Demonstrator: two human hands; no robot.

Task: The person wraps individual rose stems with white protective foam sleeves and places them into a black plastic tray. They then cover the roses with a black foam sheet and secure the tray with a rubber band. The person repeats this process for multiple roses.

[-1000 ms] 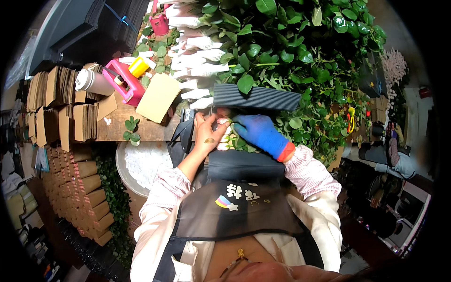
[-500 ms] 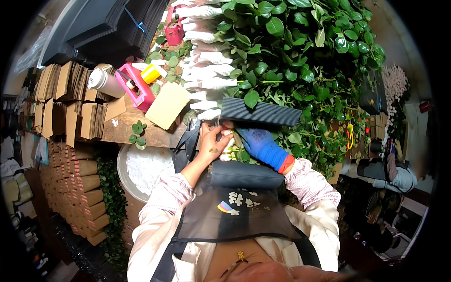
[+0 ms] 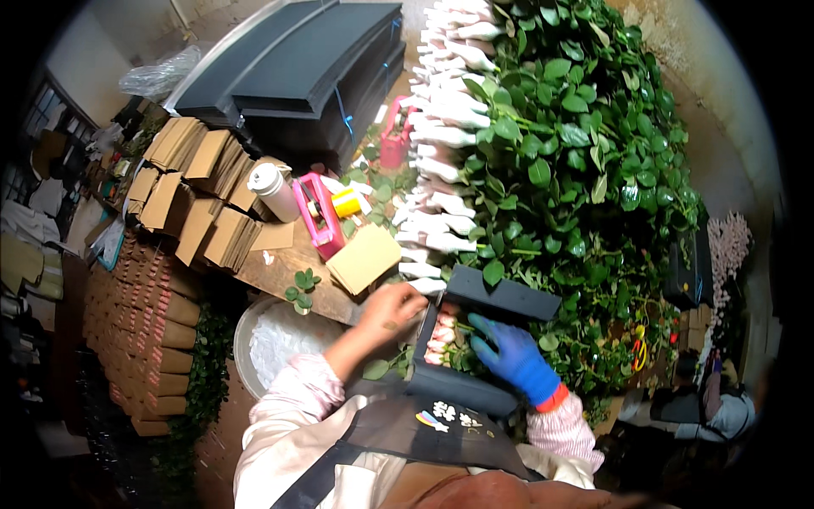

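My left hand (image 3: 392, 310), bare, rests its fingers on the left edge of a dark grey sheet (image 3: 500, 295) folded around a bunch of pink rose heads (image 3: 441, 335). My right hand (image 3: 509, 356), in a blue glove, presses on the green stems and leaves inside the fold. The sheet's lower flap (image 3: 454, 390) lies against my dark apron. A long row of roses in white sleeves (image 3: 441, 161) with leafy stems (image 3: 577, 170) lies on the table beyond.
A pink tape dispenser (image 3: 318, 216), a white cup (image 3: 273, 188), a tan card stack (image 3: 365, 259) and brown cardboard stacks (image 3: 199, 195) sit at left. Black sheets (image 3: 297, 68) are piled behind. A white round tub (image 3: 280, 335) stands below the table edge. Another person (image 3: 721, 407) sits at right.
My view has tilted so the table and roses sit lower and farther right. Both hands stay on the rose bunch in the grey sheet, the left now at its left edge.
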